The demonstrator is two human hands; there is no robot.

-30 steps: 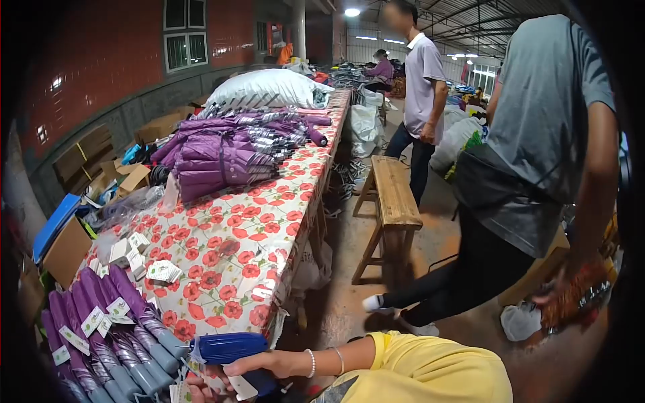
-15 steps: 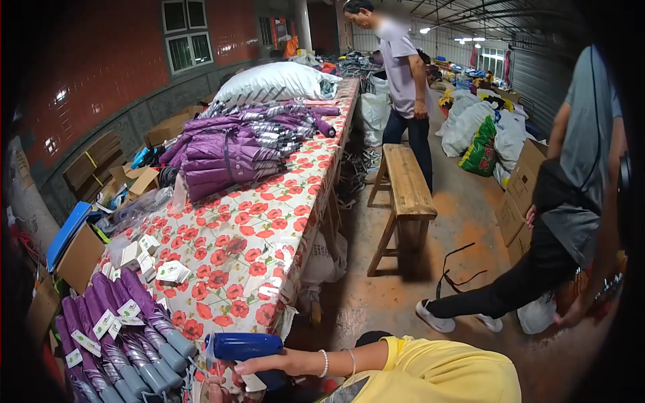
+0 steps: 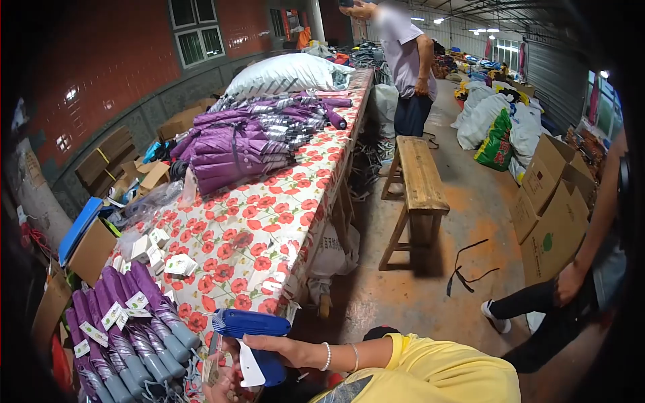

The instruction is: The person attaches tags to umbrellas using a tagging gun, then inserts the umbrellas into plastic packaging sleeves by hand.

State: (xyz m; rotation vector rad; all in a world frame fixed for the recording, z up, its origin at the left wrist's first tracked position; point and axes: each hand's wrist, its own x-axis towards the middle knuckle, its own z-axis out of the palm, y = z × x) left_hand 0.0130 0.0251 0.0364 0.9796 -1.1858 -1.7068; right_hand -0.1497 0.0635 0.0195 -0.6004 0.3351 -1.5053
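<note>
The right hand (image 3: 279,347) is closed around the handle of a blue tool (image 3: 252,322), with its fingers wrapped firmly and the thumb lying along the near side. The tool is in front of the yellow sleeve (image 3: 430,356), just beside the near corner of the table (image 3: 228,258), and its upper part lies almost level above the hand. A white tag (image 3: 251,366) hangs down at the thumb, in front of the handle. The left hand (image 3: 223,387) is lower and to the left, at the bottom edge of the view; its fingers are bent, but they are blurred and partly hidden, so I cannot tell whether they are clamped on something. Beside this hand, to its left, purple umbrellas (image 3: 138,334) lie side by side, with their grey handles toward the person and small white labels (image 3: 138,300) on them. Further along the table lies a purple bundle (image 3: 238,154).
</note>
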